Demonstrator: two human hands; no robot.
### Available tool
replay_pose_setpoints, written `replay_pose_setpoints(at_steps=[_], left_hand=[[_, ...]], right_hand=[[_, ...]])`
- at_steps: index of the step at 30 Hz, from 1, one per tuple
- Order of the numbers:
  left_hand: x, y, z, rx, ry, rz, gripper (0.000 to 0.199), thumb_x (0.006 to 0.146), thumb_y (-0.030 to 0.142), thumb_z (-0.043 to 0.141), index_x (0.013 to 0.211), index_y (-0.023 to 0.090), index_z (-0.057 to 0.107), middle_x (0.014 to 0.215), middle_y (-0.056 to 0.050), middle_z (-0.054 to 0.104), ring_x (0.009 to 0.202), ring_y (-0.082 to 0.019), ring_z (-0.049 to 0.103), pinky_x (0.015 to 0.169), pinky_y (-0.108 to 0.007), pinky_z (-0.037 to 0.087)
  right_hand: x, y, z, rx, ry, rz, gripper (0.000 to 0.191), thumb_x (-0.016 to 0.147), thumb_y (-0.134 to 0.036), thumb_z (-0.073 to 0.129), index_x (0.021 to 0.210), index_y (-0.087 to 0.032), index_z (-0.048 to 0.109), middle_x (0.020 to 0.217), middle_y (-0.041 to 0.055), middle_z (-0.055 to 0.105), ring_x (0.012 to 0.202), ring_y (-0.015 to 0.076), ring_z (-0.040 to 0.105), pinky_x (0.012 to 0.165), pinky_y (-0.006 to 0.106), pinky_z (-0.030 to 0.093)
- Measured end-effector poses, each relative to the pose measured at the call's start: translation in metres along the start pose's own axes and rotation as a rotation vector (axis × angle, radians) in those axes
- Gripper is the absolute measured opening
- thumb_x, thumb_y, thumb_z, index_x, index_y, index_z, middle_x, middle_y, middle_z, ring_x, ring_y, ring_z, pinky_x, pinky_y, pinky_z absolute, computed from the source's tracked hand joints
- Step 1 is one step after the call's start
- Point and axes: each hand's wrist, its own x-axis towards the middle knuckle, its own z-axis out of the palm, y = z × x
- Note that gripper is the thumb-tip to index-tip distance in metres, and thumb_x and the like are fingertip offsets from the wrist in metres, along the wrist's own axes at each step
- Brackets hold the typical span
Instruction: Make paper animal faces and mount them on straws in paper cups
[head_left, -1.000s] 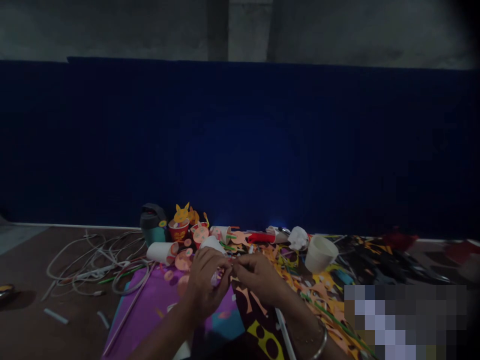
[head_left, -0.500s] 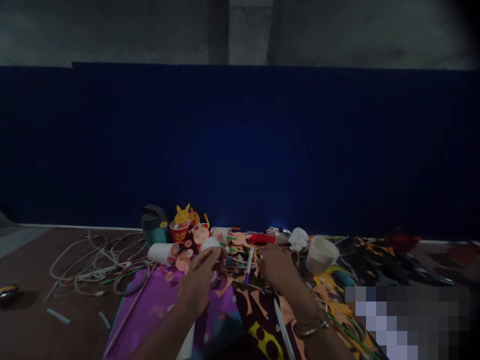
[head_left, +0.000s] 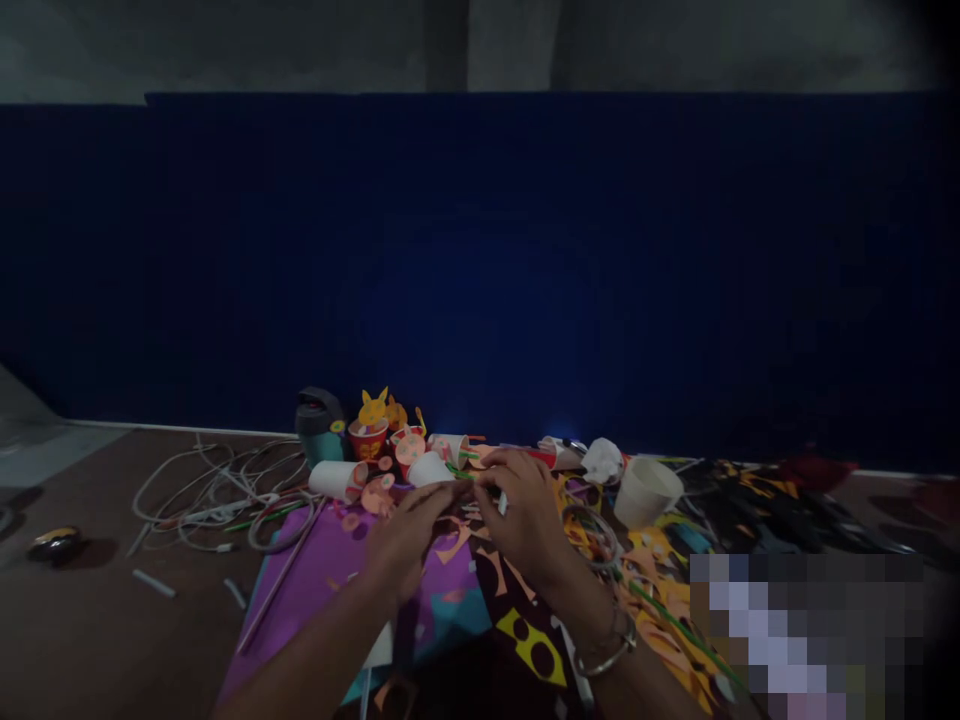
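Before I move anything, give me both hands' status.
Left hand: fingertips meet the right's; whether it grips anything can't be told.
Right hand: fingers curled, apparently closed on a slim white item.

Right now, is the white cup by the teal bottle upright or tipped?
Tipped: the white cup lies lengthwise on its side, in front of the teal bottle.

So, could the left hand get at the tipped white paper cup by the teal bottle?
Probably yes: the white paper cup lies a little beyond the left hand, with apparently only small peach paper cut-outs between them.
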Motion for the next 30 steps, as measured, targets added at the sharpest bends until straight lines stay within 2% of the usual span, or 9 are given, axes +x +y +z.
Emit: replay_pose_setpoints(at_steps=[3,5,11,15,21,23,25,27,30], left_hand=[[-0.005,0.002,-0.002,-0.135,-0.165,-0.128,0.028,0.073,0.028,0.062,0.096,0.013,0.069,0.095,-0.009,0.069,0.088,-0.020,0.062,0.069,-0.026,0.046],[-0.007,0.003,-0.004,-0.163,-0.189,-0.132,0.027,0.075,0.028,0.061,0.097,0.014,0.068,0.094,-0.008,0.069,0.085,-0.017,0.062,0.069,-0.025,0.045],[-0.014,0.005,-0.001,-0.031,-0.053,-0.043,0.028,0.072,0.033,0.067,0.092,0.014,0.068,0.096,-0.010,0.069,0.087,-0.022,0.062,0.067,-0.028,0.045],[-0.017,0.005,-0.002,-0.001,-0.028,-0.015,0.026,0.070,0.034,0.067,0.088,0.015,0.068,0.093,-0.009,0.068,0.087,-0.022,0.061,0.068,-0.028,0.045],[-0.016,0.001,-0.007,-0.030,-0.054,-0.077,0.025,0.070,0.033,0.064,0.085,0.012,0.068,0.088,-0.010,0.068,0.082,-0.021,0.061,0.069,-0.029,0.046],[-0.018,0.001,-0.007,0.087,-0.013,-0.032,0.022,0.071,0.034,0.064,0.081,0.016,0.069,0.082,-0.006,0.068,0.077,-0.019,0.060,0.066,-0.028,0.045],[-0.021,0.002,-0.006,0.297,0.020,0.077,0.018,0.072,0.037,0.063,0.074,0.020,0.069,0.071,-0.002,0.066,0.070,-0.018,0.058,0.062,-0.026,0.044],[-0.024,0.003,-0.005,0.472,0.004,0.173,0.018,0.072,0.038,0.062,0.066,0.022,0.067,0.063,0.001,0.062,0.065,-0.017,0.056,0.058,-0.026,0.042],[-0.026,0.005,-0.003,0.469,0.001,0.162,0.019,0.073,0.038,0.061,0.067,0.021,0.067,0.064,0.000,0.062,0.064,-0.017,0.056,0.058,-0.026,0.042]], right_hand=[[-0.001,-0.005,-0.003,-0.078,-0.045,-0.053,0.010,0.081,-0.013,0.052,0.081,-0.019,0.060,0.101,0.0070,0.060,0.102,0.0226,0.051,0.091,0.040,0.032],[-0.001,-0.003,-0.002,-0.046,-0.066,-0.029,0.009,0.081,-0.013,0.052,0.080,-0.019,0.059,0.103,0.0069,0.059,0.103,0.0222,0.051,0.090,0.038,0.034],[0.000,0.010,0.003,0.081,-0.128,0.034,0.016,0.081,-0.018,0.057,0.096,-0.021,0.062,0.103,0.0072,0.059,0.102,0.0217,0.053,0.088,0.037,0.040],[-0.001,0.005,0.001,0.065,-0.156,0.027,0.007,0.078,-0.017,0.061,0.081,-0.022,0.065,0.103,0.0056,0.059,0.103,0.0218,0.053,0.089,0.038,0.038],[0.000,-0.003,-0.006,0.008,-0.163,-0.007,0.007,0.075,-0.014,0.064,0.075,-0.021,0.064,0.105,0.0053,0.059,0.105,0.0236,0.051,0.091,0.044,0.034],[0.000,0.000,-0.006,0.091,-0.211,0.050,0.006,0.074,-0.015,0.065,0.070,-0.020,0.064,0.102,0.0050,0.061,0.101,0.0224,0.054,0.089,0.041,0.038],[-0.001,0.005,-0.006,0.236,-0.291,0.143,0.007,0.072,-0.020,0.067,0.066,-0.019,0.064,0.098,0.0051,0.061,0.095,0.0205,0.058,0.082,0.036,0.046],[-0.003,0.010,-0.004,0.353,-0.361,0.215,0.008,0.071,-0.022,0.068,0.065,-0.018,0.065,0.097,0.0056,0.062,0.091,0.0196,0.060,0.073,0.031,0.050],[-0.004,0.011,-0.004,0.368,-0.358,0.234,0.006,0.073,-0.020,0.065,0.067,-0.019,0.065,0.098,0.0051,0.061,0.093,0.0200,0.060,0.076,0.032,0.051]])
